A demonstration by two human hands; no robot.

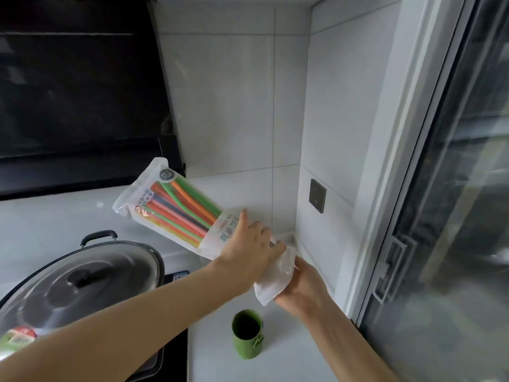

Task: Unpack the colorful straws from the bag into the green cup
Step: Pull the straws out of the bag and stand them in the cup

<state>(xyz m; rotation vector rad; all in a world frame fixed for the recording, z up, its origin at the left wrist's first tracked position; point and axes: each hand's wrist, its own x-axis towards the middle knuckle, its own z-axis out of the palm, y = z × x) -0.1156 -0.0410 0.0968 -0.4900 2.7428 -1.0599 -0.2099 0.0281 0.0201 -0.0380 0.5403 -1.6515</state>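
A clear plastic bag (154, 194) with printed labels hangs in the air above the counter, tilted up to the left. Colorful straws (179, 213), orange, green, red and dark blue, fill its upper part. My left hand (248, 249) grips the bag around its middle. My right hand (303, 290) holds the bag's lower end, which is crumpled white plastic. The green cup (247, 337) stands upright and empty on the white counter, just below both hands.
A large wok with a grey lid (80, 282) sits on the stove at the left, close to my left forearm. A black range hood (77, 92) hangs above it. White tiled walls form a corner with a dark wall socket (317, 195). A glass sliding door (454, 216) is at the right.
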